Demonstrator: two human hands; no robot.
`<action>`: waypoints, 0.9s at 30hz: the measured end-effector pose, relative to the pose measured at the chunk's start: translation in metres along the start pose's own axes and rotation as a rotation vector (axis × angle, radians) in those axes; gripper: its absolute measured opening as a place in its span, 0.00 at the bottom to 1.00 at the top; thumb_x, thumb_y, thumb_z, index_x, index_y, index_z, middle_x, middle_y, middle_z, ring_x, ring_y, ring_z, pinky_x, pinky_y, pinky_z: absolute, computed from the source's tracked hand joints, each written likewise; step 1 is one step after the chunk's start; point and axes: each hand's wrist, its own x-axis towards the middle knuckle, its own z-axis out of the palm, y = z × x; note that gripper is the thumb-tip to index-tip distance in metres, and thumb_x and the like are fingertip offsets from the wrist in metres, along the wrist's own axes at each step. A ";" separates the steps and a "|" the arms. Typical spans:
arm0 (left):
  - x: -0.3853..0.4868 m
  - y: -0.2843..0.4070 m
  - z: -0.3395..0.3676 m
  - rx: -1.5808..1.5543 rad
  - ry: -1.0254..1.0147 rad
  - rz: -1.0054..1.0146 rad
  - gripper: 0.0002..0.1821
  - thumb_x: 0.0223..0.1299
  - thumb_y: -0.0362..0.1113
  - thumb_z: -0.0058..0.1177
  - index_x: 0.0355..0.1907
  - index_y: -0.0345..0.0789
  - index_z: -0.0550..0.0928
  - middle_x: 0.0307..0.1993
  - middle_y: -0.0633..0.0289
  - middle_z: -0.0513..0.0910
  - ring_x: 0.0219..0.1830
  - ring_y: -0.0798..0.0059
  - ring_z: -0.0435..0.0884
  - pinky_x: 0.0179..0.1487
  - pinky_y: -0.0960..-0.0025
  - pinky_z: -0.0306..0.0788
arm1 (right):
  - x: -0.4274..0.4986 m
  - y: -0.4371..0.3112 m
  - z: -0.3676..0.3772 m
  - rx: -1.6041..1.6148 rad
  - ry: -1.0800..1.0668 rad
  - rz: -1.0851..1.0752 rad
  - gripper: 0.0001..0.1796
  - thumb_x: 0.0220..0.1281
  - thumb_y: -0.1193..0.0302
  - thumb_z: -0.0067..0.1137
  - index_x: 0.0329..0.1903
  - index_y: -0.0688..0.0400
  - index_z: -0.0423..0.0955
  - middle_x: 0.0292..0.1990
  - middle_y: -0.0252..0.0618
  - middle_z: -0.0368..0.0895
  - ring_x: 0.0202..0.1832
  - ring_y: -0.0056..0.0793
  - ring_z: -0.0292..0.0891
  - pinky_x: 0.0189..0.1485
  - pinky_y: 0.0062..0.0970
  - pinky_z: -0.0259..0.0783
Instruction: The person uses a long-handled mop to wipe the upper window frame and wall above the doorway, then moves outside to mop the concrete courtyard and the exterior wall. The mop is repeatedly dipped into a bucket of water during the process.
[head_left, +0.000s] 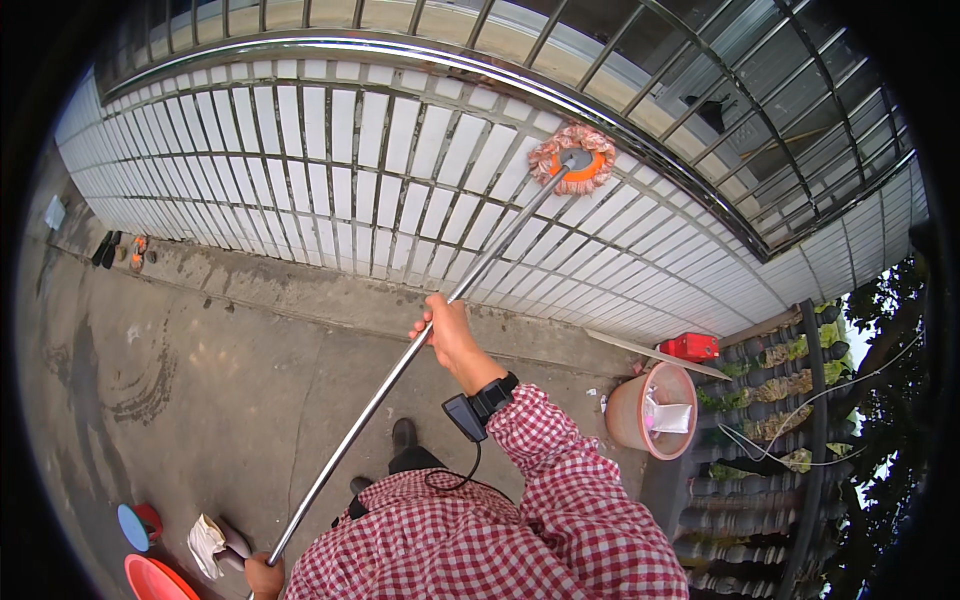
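Note:
My right hand (448, 328) is closed around the middle of a long metal mop pole (382, 390). Near the bottom edge, my left hand (265, 576) grips the pole's lower end. At the far end, a round mop head (571, 160) with pink and white strands and an orange and grey base rests against the white tiled wall (367, 199), just below the metal frame (420, 56) of the window bars.
A pink bin (615, 412) with rubbish and a red box (690, 347) stand by the baluster fence (750, 480) at right. Red basins (154, 577), a small bucket (150, 523) and a cloth (206, 546) lie lower left. Dark shoes (107, 249) and an orange item (138, 252) are along the wall's foot.

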 end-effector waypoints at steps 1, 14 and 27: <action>-0.013 -0.017 0.006 -0.011 -0.024 -0.032 0.13 0.45 0.41 0.57 0.17 0.33 0.79 0.19 0.45 0.76 0.26 0.44 0.77 0.29 0.51 0.69 | -0.008 0.009 0.022 -0.034 -0.038 0.018 0.13 0.59 0.67 0.47 0.34 0.66 0.60 0.25 0.39 0.67 0.20 0.28 0.72 0.19 0.30 0.74; -0.110 -0.107 0.078 -0.142 -0.063 -0.231 0.19 0.52 0.47 0.56 0.27 0.28 0.81 0.21 0.42 0.79 0.27 0.46 0.81 0.30 0.52 0.71 | -0.003 0.093 0.140 -0.047 -0.441 0.214 0.10 0.66 0.70 0.40 0.45 0.59 0.54 0.29 0.40 0.69 0.24 0.32 0.74 0.26 0.38 0.78; -0.065 -0.030 0.072 -0.058 -0.086 0.024 0.20 0.57 0.48 0.53 0.33 0.30 0.84 0.24 0.40 0.80 0.30 0.45 0.82 0.31 0.52 0.73 | -0.007 0.014 -0.074 0.074 -0.276 0.135 0.06 0.66 0.72 0.41 0.38 0.61 0.57 0.30 0.43 0.71 0.29 0.38 0.77 0.36 0.45 0.80</action>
